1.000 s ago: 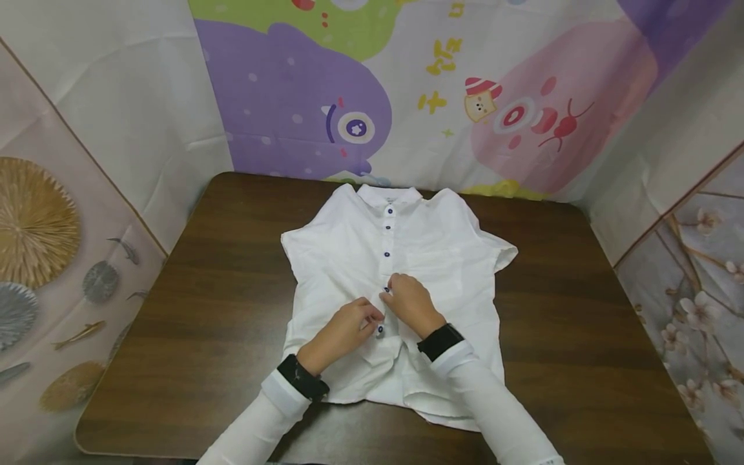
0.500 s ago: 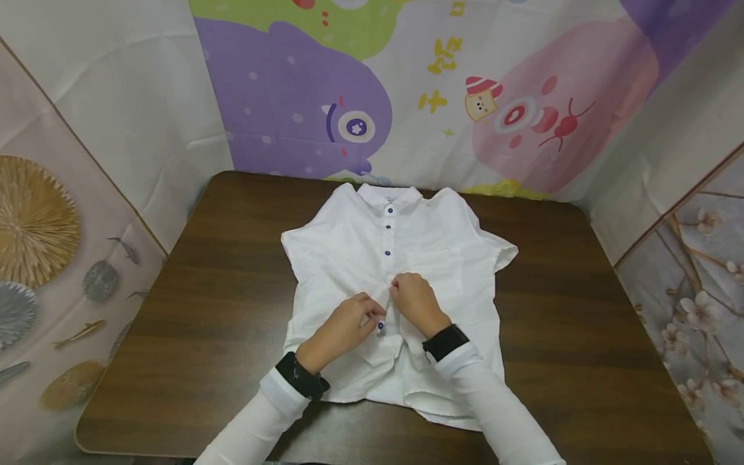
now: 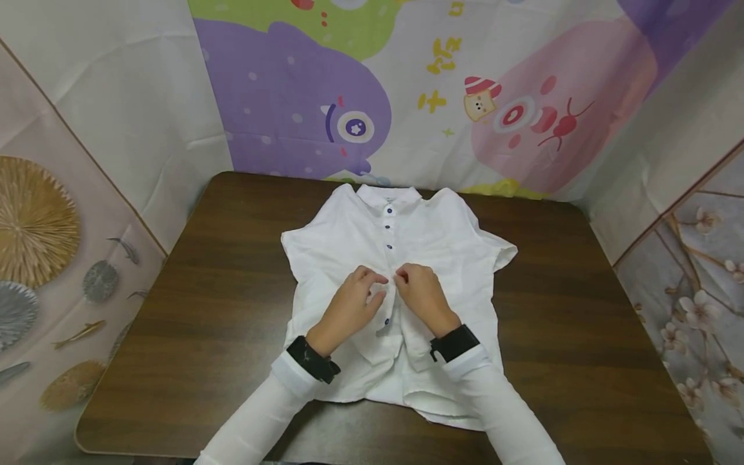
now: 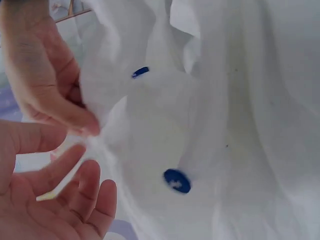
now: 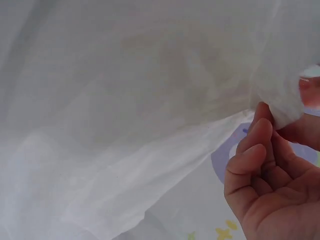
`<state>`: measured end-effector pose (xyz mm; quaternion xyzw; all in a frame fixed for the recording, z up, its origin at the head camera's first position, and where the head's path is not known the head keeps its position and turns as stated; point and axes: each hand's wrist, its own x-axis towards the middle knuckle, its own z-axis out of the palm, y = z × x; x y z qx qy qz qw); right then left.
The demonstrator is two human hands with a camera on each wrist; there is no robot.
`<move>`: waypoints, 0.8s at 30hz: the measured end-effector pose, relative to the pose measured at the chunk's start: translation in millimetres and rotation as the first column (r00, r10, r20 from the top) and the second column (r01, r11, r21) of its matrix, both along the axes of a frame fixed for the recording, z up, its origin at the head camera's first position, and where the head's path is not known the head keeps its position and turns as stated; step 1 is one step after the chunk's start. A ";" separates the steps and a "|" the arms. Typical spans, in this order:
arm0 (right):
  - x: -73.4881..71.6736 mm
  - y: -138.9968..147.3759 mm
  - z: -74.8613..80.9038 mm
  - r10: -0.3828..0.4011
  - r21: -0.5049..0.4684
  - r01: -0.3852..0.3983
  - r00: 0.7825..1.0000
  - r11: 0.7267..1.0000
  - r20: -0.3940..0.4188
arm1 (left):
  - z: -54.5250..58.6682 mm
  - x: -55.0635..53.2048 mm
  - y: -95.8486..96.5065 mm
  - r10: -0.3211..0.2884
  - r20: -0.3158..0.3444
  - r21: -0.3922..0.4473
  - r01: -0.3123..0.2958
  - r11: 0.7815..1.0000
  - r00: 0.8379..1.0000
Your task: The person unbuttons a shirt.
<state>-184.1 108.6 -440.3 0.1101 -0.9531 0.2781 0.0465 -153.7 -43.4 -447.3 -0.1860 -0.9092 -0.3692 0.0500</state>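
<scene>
A white short-sleeved shirt [image 3: 343, 239] with dark blue buttons lies front up, collar at the far side. My right hand [image 3: 425, 296] pinches the edge of its front placket between thumb and fingers; the right wrist view shows the cloth [image 5: 277, 95] bunched in that grip. Just left of it, my left hand [image 3: 351, 309] hovers over the placket, its fingers [image 4: 90, 182] loosely bent with nothing between them. One blue button [image 4: 177, 180] shows large in the left wrist view, and another button [image 4: 140, 72] lies beyond it, partly covered by cloth.
The shirt rests on a brown wooden table [image 3: 221, 290] with rounded corners. A cartoon-printed cloth [image 3: 302, 97] hangs behind it, and patterned panels [image 3: 697, 271] stand at both sides. Black bands [image 3: 314, 360] circle both wrists.
My left hand has moved up the placket from the lower button, leaving that button in sight. My right hand has shifted slightly up and right with the cloth edge, and the third button has risen a little.
</scene>
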 end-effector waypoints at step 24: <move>-0.9 3.1 -2.9 -0.090 -0.286 0.090 0.996 0.954 0.016 | -15.8 -32.7 16.0 0.094 -0.003 0.096 -0.093 0.991 0.996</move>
